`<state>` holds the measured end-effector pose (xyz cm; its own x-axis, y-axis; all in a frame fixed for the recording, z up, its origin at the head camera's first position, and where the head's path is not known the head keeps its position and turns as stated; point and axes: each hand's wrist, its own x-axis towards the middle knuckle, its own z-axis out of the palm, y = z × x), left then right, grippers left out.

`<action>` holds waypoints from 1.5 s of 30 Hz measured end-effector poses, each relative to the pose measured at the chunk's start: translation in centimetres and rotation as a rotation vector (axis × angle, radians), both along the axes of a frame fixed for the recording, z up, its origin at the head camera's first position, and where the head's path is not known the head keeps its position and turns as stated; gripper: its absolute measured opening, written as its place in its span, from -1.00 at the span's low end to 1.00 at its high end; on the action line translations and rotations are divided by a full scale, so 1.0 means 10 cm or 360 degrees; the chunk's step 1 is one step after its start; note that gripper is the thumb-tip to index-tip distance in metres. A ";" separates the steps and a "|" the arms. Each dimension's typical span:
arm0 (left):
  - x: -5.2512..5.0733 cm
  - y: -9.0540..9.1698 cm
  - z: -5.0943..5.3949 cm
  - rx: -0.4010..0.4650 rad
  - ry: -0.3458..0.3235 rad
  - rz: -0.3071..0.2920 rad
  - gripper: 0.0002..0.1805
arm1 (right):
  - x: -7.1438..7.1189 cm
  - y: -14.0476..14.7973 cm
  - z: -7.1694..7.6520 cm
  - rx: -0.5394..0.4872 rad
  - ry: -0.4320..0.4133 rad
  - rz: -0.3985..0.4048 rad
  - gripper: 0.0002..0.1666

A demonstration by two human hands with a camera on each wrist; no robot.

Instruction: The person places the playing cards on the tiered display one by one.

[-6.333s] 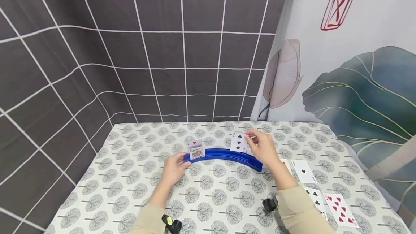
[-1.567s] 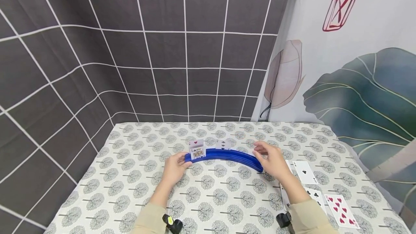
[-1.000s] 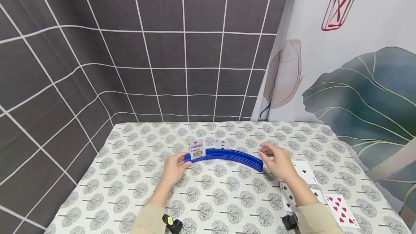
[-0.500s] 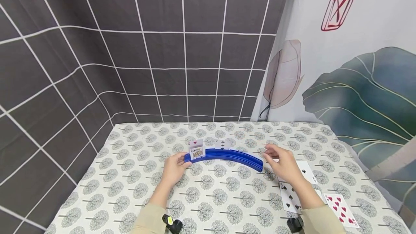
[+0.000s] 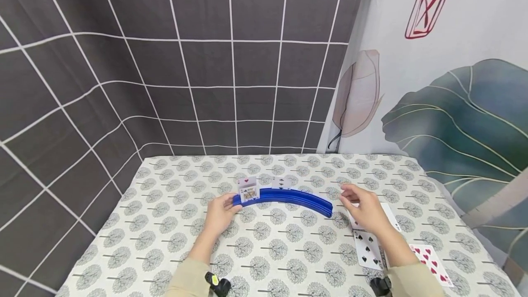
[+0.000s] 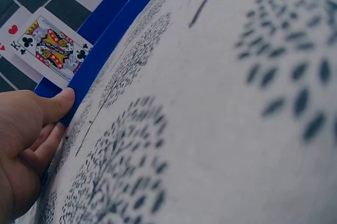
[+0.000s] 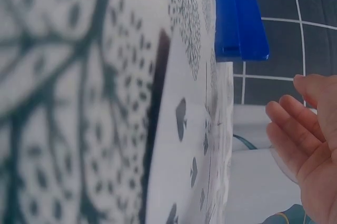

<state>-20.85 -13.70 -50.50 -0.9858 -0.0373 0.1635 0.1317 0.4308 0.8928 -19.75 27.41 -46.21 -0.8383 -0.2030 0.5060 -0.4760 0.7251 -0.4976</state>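
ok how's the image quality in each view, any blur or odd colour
Head view: bright, mostly even light, the blue card rack clear in outline; left wrist view: dimmer with a bluish cast, the king of clubs readable, but the nearest tablecloth blurred; right wrist view: tablecloth at the left out of focus, the nearest spade card steeply foreshortened with soft pips.

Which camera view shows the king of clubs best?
The left wrist view: the king of clubs appears large there, with its K and face picture readable, in the blue card holder beside the left hand. The head view shows it small, partly covering a heart card. The right wrist view does not show it.
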 end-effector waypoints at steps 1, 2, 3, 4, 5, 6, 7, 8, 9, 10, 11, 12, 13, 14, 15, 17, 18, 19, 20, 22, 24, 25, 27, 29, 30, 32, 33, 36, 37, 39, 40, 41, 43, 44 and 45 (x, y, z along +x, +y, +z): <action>0.00 0.00 0.00 0.0003 -0.0001 -0.0003 -0.56 | 0.00 0.01 0.00 -0.0003 -0.0011 -0.0001 -0.66; 0.00 0.00 -0.01 0.0003 0.0000 -0.0006 -0.56 | 0.01 0.02 0.00 -0.0003 -0.0018 -0.0002 -0.65; 0.00 0.00 -0.01 0.0001 -0.0001 -0.0004 -0.55 | 0.01 0.04 0.00 -0.0001 -0.0026 -0.0002 -0.65; 0.00 0.00 -0.01 -0.0001 -0.0001 -0.0003 -0.55 | 0.00 0.05 0.00 0.0004 -0.0030 -0.0002 -0.65; 0.00 0.00 -0.02 -0.0005 0.0001 -0.0005 -0.55 | 0.00 0.06 -0.01 0.0011 -0.0033 -0.0002 -0.64; 0.00 0.00 -0.02 -0.0009 0.0002 -0.0005 -0.56 | 0.00 0.07 -0.01 0.0017 -0.0033 0.0000 -0.64; -0.01 0.00 -0.03 -0.0014 0.0003 -0.0003 -0.56 | 0.00 0.08 -0.02 0.0023 -0.0036 -0.0001 -0.64; -0.01 0.00 -0.03 -0.0015 0.0002 -0.0001 -0.56 | 0.00 0.10 -0.03 0.0027 -0.0036 -0.0002 -0.64; -0.01 0.00 -0.03 -0.0013 0.0000 -0.0002 -0.56 | 0.00 0.11 -0.03 0.0027 -0.0037 -0.0001 -0.64; -0.01 -0.01 -0.03 -0.0013 0.0001 -0.0004 -0.56 | 0.00 0.12 -0.03 0.0026 -0.0039 -0.0003 -0.64; -0.01 -0.01 -0.04 -0.0010 0.0001 -0.0006 -0.56 | 0.00 0.12 -0.03 0.0024 -0.0037 -0.0003 -0.63; -0.01 -0.01 -0.04 -0.0009 0.0001 -0.0006 -0.56 | 0.01 0.13 -0.03 0.0025 -0.0037 -0.0006 -0.63; -0.01 -0.01 -0.04 -0.0008 0.0003 -0.0007 -0.56 | 0.01 0.14 -0.03 0.0027 -0.0037 -0.0008 -0.63; -0.01 -0.01 -0.04 -0.0008 0.0003 -0.0007 -0.56 | 0.02 0.14 -0.03 0.0031 -0.0034 -0.0009 -0.63; -0.01 -0.02 -0.04 -0.0009 0.0003 -0.0008 -0.56 | 0.02 0.15 -0.03 0.0035 -0.0034 -0.0011 -0.62; -0.01 -0.02 -0.04 -0.0009 0.0001 -0.0008 -0.56 | 0.02 0.16 -0.03 0.0042 -0.0036 -0.0011 -0.62; -0.01 -0.02 -0.04 -0.0007 -0.0001 -0.0008 -0.56 | 0.03 0.16 -0.03 0.0046 -0.0040 -0.0014 -0.63; -0.01 -0.02 -0.04 -0.0005 -0.0002 -0.0009 -0.56 | 0.03 0.17 -0.02 0.0048 -0.0043 -0.0016 -0.62; -0.01 -0.02 -0.04 -0.0004 -0.0002 -0.0010 -0.56 | 0.03 0.17 -0.02 0.0054 -0.0048 -0.0020 -0.63; -0.01 -0.02 -0.04 0.0004 -0.0005 -0.0011 -0.56 | 0.04 0.19 -0.02 0.0060 -0.0057 -0.0029 -0.63; -0.01 -0.01 -0.03 0.0005 0.0000 -0.0011 -0.56 | 0.05 0.20 -0.01 0.0073 -0.0064 -0.0042 -0.64; -0.01 -0.01 -0.03 0.0005 0.0004 -0.0012 -0.56 | 0.06 0.20 0.00 0.0078 -0.0067 -0.0048 -0.64; -0.01 -0.01 -0.03 0.0008 0.0000 -0.0008 -0.56 | 0.07 0.21 0.01 0.0090 -0.0066 -0.0057 -0.64; -0.01 -0.01 -0.03 0.0010 0.0001 -0.0009 -0.56 | 0.09 0.22 0.02 0.0095 -0.0089 -0.0067 -0.64; -0.01 -0.01 -0.03 0.0012 -0.0002 -0.0011 -0.57 | 0.09 0.23 0.03 0.0098 -0.0099 -0.0071 -0.63; -0.01 0.00 -0.03 0.0019 -0.0014 -0.0008 -0.57 | 0.10 0.25 0.04 0.0104 -0.0126 -0.0083 -0.62; -0.01 -0.01 -0.03 0.0019 -0.0013 -0.0012 -0.57 | 0.10 0.26 0.04 0.0104 -0.0140 -0.0085 -0.62; 0.00 0.00 0.00 0.0025 -0.0017 -0.0012 -0.57 | 0.11 0.29 0.04 0.0105 -0.0144 -0.0091 -0.60; 0.00 0.00 0.00 0.0025 -0.0013 -0.0014 -0.57 | 0.11 0.30 0.04 0.0107 -0.0140 -0.0091 -0.60; 0.00 0.00 0.01 0.0026 -0.0007 -0.0017 -0.57 | 0.11 0.32 0.04 0.0120 -0.0114 -0.0087 -0.60; 0.00 0.01 0.01 0.0031 -0.0009 -0.0016 -0.57 | 0.11 0.33 0.04 0.0126 -0.0106 -0.0091 -0.60; 0.00 0.01 0.01 0.0033 -0.0007 -0.0018 -0.57 | 0.12 0.35 0.04 0.0132 -0.0103 -0.0093 -0.60; 0.00 0.00 -0.01 0.0035 0.0006 -0.0024 -0.57 | 0.12 0.37 0.04 0.0140 -0.0110 -0.0090 -0.61; 0.00 0.00 -0.01 0.0040 0.0006 -0.0023 -0.57 | 0.12 0.38 0.04 0.0142 -0.0116 -0.0085 -0.61; 0.00 0.00 -0.02 0.0044 0.0006 -0.0023 -0.57 | 0.12 0.39 0.04 0.0141 -0.0131 -0.0081 -0.61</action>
